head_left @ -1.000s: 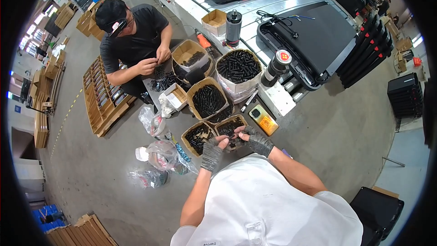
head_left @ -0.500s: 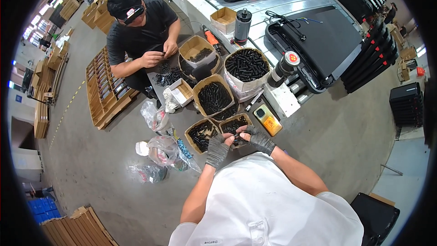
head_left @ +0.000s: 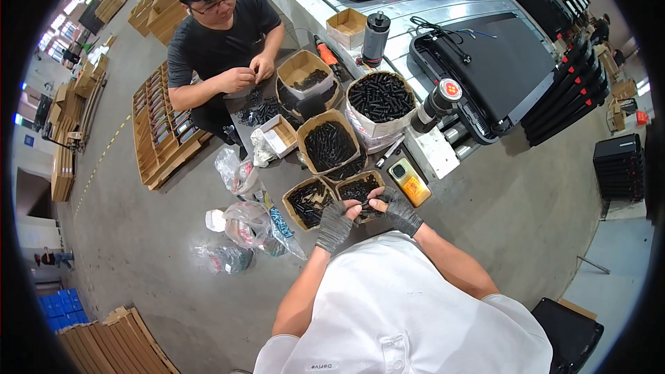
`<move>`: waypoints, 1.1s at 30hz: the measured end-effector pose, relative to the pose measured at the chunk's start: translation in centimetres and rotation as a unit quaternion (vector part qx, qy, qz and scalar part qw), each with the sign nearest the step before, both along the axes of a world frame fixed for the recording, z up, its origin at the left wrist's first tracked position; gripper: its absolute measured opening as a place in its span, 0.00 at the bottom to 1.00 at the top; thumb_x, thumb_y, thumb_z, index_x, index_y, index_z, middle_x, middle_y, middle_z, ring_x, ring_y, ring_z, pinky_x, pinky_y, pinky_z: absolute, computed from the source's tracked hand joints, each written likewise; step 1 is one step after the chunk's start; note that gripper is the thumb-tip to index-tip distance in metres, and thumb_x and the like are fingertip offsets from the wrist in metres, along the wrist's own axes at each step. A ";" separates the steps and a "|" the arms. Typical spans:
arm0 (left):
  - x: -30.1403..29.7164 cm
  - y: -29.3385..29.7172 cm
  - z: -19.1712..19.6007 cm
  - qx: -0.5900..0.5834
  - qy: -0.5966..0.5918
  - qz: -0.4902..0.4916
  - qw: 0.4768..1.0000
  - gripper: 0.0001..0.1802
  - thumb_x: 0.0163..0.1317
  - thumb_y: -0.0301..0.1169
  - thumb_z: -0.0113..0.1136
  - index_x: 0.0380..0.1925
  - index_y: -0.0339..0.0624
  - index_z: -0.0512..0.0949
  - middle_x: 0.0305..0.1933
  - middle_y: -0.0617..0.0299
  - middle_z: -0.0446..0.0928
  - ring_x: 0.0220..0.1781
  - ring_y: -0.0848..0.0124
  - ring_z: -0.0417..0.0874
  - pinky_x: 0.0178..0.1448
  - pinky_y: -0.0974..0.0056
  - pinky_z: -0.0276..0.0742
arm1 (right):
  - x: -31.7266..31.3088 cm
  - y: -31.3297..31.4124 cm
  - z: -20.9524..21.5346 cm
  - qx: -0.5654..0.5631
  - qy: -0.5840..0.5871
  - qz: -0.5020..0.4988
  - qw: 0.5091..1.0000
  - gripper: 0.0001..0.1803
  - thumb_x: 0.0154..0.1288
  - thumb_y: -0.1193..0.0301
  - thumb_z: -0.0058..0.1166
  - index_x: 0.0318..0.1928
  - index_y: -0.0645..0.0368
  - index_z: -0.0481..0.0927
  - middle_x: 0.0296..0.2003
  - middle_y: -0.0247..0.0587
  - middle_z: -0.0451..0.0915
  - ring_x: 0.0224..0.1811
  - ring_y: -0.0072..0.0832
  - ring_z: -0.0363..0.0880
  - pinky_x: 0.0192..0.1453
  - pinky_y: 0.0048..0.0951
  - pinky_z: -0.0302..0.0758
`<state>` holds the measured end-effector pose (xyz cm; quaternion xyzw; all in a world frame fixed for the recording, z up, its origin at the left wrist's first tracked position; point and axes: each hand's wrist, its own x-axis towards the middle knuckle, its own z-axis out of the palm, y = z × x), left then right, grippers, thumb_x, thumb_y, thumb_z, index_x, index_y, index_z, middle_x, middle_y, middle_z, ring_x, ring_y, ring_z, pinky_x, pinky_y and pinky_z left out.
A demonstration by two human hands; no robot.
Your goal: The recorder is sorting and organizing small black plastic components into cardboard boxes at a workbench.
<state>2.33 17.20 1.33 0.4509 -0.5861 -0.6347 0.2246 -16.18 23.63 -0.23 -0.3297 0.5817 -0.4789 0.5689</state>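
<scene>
My left hand (head_left: 338, 221) and my right hand (head_left: 395, 209), in grey fingerless gloves, meet close in front of my white shirt. Thumbs and fingers of both are closed in a pinch on a small dark part (head_left: 364, 204), too small to name. Just beyond my fingers, partly hidden by them, sits a cardboard box of small black parts (head_left: 357, 188). Left of it is another box of black parts (head_left: 309, 202) with a torn piece of cardboard inside. Behind these stands a taller box (head_left: 327, 144) filled with black bolt-like pieces.
Across the table a co-worker (head_left: 222, 48) handles something small. A carton of black cylinders (head_left: 379, 99), a phone (head_left: 409, 181) and a dark motor-like cylinder (head_left: 436, 105) stand to the right. Plastic bags (head_left: 246, 225) lie at the left. Treadmill-like decks (head_left: 485, 66) rest on the rollers.
The co-worker's head has lifted from looking down. My view has shifted slightly; my hands stay together on the small dark part, with a slight shift of the fingers.
</scene>
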 end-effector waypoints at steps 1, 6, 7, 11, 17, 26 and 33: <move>0.0 0.0 -0.2 0.002 -0.005 -0.001 1.000 0.14 0.63 0.33 0.60 0.41 0.33 0.81 0.33 0.61 0.82 0.34 0.74 0.80 0.40 0.69 0.75 | 0.0 0.0 0.0 -0.001 0.001 -0.002 1.000 0.13 0.61 0.66 0.60 0.43 0.61 0.79 0.37 0.34 0.80 0.43 0.23 0.76 0.51 0.27 0.73; -0.1 0.2 -1.5 0.088 0.046 0.007 0.995 0.16 0.64 0.35 0.60 0.44 0.32 0.80 0.32 0.61 0.82 0.33 0.75 0.79 0.39 0.70 0.75 | 0.5 -0.5 1.3 -0.001 0.056 0.022 0.998 0.12 0.61 0.66 0.61 0.42 0.60 0.80 0.36 0.33 0.80 0.42 0.22 0.77 0.50 0.26 0.74; -0.1 0.3 -1.8 0.161 0.087 0.017 0.983 0.16 0.64 0.35 0.60 0.44 0.32 0.80 0.31 0.62 0.81 0.32 0.75 0.79 0.38 0.70 0.75 | 0.6 -0.6 1.5 -0.002 0.069 0.028 0.997 0.12 0.61 0.67 0.61 0.41 0.61 0.80 0.35 0.33 0.80 0.42 0.22 0.77 0.49 0.26 0.74; -0.4 0.4 -1.6 0.263 0.145 0.033 0.953 0.16 0.64 0.36 0.60 0.44 0.34 0.79 0.31 0.63 0.81 0.30 0.76 0.77 0.36 0.71 0.74 | 1.0 -0.6 1.4 0.008 0.058 0.034 0.998 0.15 0.63 0.63 0.60 0.44 0.61 0.80 0.35 0.33 0.80 0.41 0.21 0.76 0.48 0.26 0.74; 0.8 0.0 -1.6 0.348 0.231 0.105 0.902 0.15 0.62 0.33 0.63 0.46 0.38 0.79 0.36 0.62 0.80 0.33 0.75 0.78 0.39 0.72 0.77 | 0.2 0.1 1.6 0.071 -0.337 -0.044 0.938 0.26 0.73 0.53 0.42 0.56 0.63 0.73 0.48 0.42 0.78 0.50 0.27 0.77 0.57 0.28 0.73; 0.6 -0.1 -2.1 0.201 0.174 0.076 0.961 0.14 0.66 0.34 0.58 0.47 0.39 0.80 0.36 0.65 0.81 0.37 0.77 0.78 0.45 0.71 0.74 | -1.3 0.8 2.3 0.005 -0.378 0.038 0.925 0.26 0.65 0.72 0.46 0.62 0.68 0.65 0.59 0.52 0.71 0.63 0.35 0.70 0.68 0.32 0.65; 0.4 -0.2 -1.0 0.131 0.127 0.088 0.979 0.14 0.66 0.36 0.58 0.46 0.40 0.82 0.37 0.66 0.82 0.38 0.77 0.78 0.46 0.71 0.73 | -0.9 0.6 3.0 0.035 -0.329 0.030 0.943 0.23 0.67 0.70 0.49 0.60 0.67 0.68 0.56 0.47 0.74 0.60 0.31 0.72 0.66 0.30 0.66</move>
